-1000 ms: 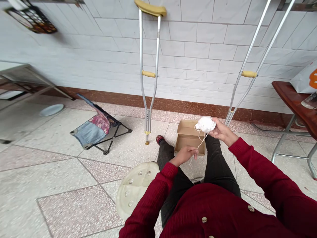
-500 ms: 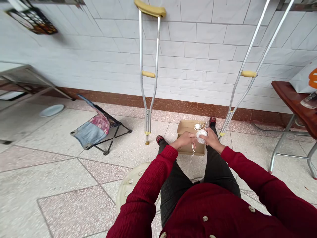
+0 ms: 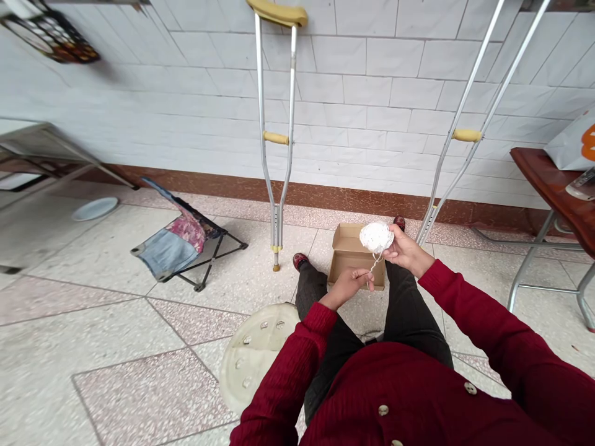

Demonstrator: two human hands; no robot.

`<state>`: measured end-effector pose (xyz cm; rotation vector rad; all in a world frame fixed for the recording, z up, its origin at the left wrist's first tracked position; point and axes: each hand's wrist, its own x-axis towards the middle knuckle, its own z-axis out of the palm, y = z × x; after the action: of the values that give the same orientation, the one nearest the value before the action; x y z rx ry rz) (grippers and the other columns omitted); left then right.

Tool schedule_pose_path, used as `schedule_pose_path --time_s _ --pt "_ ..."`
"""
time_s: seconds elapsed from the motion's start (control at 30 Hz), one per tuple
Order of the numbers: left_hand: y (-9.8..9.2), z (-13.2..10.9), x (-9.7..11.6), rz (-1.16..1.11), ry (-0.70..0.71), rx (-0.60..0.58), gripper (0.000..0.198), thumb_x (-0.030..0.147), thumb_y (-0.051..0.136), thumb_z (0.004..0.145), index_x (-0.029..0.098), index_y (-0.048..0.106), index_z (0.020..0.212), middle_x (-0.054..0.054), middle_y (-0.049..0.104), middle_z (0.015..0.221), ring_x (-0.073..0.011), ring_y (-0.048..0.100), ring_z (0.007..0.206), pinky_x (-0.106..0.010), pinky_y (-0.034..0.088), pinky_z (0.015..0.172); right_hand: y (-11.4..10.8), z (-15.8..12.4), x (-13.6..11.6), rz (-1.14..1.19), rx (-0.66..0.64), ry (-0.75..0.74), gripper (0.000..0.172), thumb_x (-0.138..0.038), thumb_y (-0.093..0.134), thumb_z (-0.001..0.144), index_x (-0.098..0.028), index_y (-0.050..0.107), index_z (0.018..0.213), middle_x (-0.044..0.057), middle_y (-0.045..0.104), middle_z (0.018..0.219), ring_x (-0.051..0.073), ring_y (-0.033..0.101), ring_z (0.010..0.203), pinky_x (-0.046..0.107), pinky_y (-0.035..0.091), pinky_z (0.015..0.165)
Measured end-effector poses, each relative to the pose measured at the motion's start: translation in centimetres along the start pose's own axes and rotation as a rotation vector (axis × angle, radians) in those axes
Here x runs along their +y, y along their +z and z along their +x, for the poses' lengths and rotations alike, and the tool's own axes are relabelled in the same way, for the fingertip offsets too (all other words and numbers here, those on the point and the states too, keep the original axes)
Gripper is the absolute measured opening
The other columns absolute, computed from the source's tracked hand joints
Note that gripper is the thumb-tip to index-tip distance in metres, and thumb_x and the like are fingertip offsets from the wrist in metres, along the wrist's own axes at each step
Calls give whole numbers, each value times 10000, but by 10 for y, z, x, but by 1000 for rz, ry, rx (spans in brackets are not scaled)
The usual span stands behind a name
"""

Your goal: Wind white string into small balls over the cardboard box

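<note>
A ball of white yarn (image 3: 375,237) is gripped at its right side by my right hand (image 3: 403,251), above the far part of an open cardboard box. From the ball a twisted strand (image 3: 375,262) runs down to my left hand (image 3: 352,285), whose fingers are pinched around it. The cardboard box (image 3: 343,260) stands on the floor between my feet, its lid raised. The small white ball seen earlier in the lid is now out of sight, perhaps behind the yarn I hold.
Two crutches (image 3: 276,137) (image 3: 467,135) lean on the tiled wall. A folding chair (image 3: 174,244) stands left, a round plastic stool (image 3: 255,353) beside my left leg. On the right is a brown table (image 3: 553,186) with a bag (image 3: 569,148). A plate (image 3: 96,209) lies on the floor.
My right hand has raised the yarn ball up and away from my left hand. My left hand has moved lower, and the strand between them now stretches out.
</note>
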<state>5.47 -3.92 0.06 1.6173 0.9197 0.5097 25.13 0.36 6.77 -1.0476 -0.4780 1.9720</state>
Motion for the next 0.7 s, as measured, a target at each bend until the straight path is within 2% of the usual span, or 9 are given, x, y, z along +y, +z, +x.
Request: schedule_pose_path --time_s 0.1,0.17,0.27,0.33,0.4,0.47,0.53,0.63,0.7 --pt "-14 7 -14 270 -29 130 412 390 466 922 138 669 667 -32 658 660 -148 561 643 -244 394 664 -12 -12 11 -92 -78 86 204 -380 556 812 -181 544 855 -24 557 543 55 381 355 125 165 292" --pt "-30 14 -11 488 -33 176 360 296 466 917 149 657 649 -25 642 650 -148 551 631 -244 363 639 -22 -20 26 -193 -138 185 201 -361 582 774 -170 546 825 -28 542 513 57 388 341 123 169 288" --pt "-54 29 11 763 31 192 294 245 483 910 174 674 698 -47 660 703 -175 578 701 -261 356 663 -34 -24 49 -364 -164 293 209 -338 609 739 -155 572 833 -24 550 504 75 445 350 126 202 283" --pt "-64 39 32 898 112 202 268 245 504 905 177 687 722 -76 667 726 -207 595 769 -284 368 712 -38 -19 58 -433 -97 236 211 -326 619 741 -150 592 853 -17 567 519 84 485 371 129 248 292" --pt "-65 46 52 977 167 221 251 244 527 892 164 694 723 -101 667 721 -234 603 811 -308 376 757 -40 -8 58 -453 42 100 186 -305 620 751 -142 602 840 -13 567 514 83 485 369 137 277 299" --pt "-60 50 66 963 170 245 252 239 530 884 154 694 712 -104 670 710 -234 605 795 -313 384 755 -37 6 50 -438 184 -32 153 -285 607 768 -140 599 817 -6 564 502 85 477 363 150 297 303" --pt "-51 51 74 812 125 209 278 241 514 883 154 686 682 -77 675 683 -201 600 717 -292 393 700 -32 19 37 -417 272 -131 139 -285 582 797 -147 590 814 -1 572 510 89 483 372 159 323 314" --pt "-38 47 76 415 73 99 354 274 460 905 150 667 646 -34 675 622 -151 574 610 -257 410 647 -17 32 17 -357 300 -286 145 -310 572 825 -166 577 832 1 592 551 88 493 399 168 367 345" --pt "-32 43 74 184 112 73 366 308 455 915 141 668 670 -35 697 656 -148 599 656 -254 443 709 -7 35 5 -260 278 -373 158 -325 583 824 -167 575 838 7 597 582 94 503 421 180 389 361"
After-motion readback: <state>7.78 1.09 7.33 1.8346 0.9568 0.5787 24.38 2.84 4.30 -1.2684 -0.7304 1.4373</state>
